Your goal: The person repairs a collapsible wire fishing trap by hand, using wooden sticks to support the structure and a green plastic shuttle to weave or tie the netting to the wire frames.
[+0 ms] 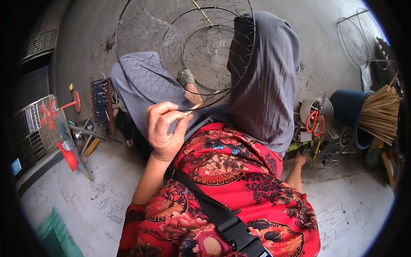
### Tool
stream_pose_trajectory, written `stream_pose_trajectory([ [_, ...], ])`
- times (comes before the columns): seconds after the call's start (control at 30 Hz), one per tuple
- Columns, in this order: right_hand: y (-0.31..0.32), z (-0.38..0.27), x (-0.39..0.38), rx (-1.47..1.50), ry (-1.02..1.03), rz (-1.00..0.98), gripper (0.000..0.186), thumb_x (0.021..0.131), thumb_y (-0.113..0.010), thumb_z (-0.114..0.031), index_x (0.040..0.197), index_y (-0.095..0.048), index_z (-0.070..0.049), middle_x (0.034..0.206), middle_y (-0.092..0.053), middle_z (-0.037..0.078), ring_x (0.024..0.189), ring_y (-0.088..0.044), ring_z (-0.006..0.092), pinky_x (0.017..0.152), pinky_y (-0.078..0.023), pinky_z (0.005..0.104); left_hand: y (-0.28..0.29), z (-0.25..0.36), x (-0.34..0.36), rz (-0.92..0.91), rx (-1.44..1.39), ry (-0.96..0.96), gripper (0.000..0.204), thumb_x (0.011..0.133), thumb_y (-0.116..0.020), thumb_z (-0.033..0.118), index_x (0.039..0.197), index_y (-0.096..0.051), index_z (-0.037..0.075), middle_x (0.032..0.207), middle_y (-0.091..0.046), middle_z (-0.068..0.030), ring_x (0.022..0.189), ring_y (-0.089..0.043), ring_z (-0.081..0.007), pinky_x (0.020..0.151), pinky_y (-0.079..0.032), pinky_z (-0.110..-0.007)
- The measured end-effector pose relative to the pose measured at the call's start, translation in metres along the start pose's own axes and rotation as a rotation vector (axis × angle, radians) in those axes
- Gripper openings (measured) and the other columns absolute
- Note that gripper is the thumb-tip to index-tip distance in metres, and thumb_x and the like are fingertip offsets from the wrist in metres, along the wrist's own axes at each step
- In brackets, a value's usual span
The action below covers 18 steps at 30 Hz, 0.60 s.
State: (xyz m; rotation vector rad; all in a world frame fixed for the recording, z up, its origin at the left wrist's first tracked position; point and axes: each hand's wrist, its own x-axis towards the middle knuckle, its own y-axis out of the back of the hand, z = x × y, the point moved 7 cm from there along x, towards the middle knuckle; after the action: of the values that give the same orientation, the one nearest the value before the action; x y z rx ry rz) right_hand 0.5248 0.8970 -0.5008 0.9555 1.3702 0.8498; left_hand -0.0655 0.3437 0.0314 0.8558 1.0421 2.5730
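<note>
Head view: left hand (165, 126) pinching a thin strip (196, 106) by the netted hoops (183, 52), right hand (300, 159) near orange scissors (315, 115), grip hidden; looks like hold-and-reach, next move needs a steady pinch.

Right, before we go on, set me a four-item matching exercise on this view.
Column one:
1. Net
2. Scissors
3. Sticks
4. Left hand

Column two:
A. Standing in the blue bucket
B. Pinching a thin tan piece
C. Dark-rimmed mesh
D. Orange-handled

Pairs: 1-C, 2-D, 3-A, 4-B
</note>
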Motion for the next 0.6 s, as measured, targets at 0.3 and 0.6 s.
stream_pose_trajectory([
  [0.3, 0.077, -0.008, -0.116, 1.017, -0.552, -0.824, 0.029, 0.102, -0.077, -0.044, 0.099, -0.073, -0.015, 0.068, -0.06, -0.003, 0.049, -0.049, 0.0151, 0.047, -0.037, 0.0318, -0.035, 0.001, -0.047, 0.021, -0.343, 0.063, 0.03, 0.099, -0.09, -0.005, 0.119, -0.068, 0.002, 0.118, -0.08, -0.0163, 0.092, -0.076, -0.0188, 0.082, -0.064, -0.032],
  [0.6, 0.283, -0.3, -0.301, 0.564, 0.63, -0.198, 0.028, 0.105, -0.081, -0.011, 0.128, -0.068, -0.002, 0.119, -0.08, 0.01, 0.084, -0.076, 0.0161, 0.079, -0.062, 0.0327, -0.085, -0.007, -0.063, -0.149, -0.736, 0.303, 0.016, 0.109, -0.084, 0.011, 0.117, -0.079, -0.002, 0.112, -0.084, -0.0155, 0.097, -0.081, -0.0214, 0.084, -0.066, -0.032],
])
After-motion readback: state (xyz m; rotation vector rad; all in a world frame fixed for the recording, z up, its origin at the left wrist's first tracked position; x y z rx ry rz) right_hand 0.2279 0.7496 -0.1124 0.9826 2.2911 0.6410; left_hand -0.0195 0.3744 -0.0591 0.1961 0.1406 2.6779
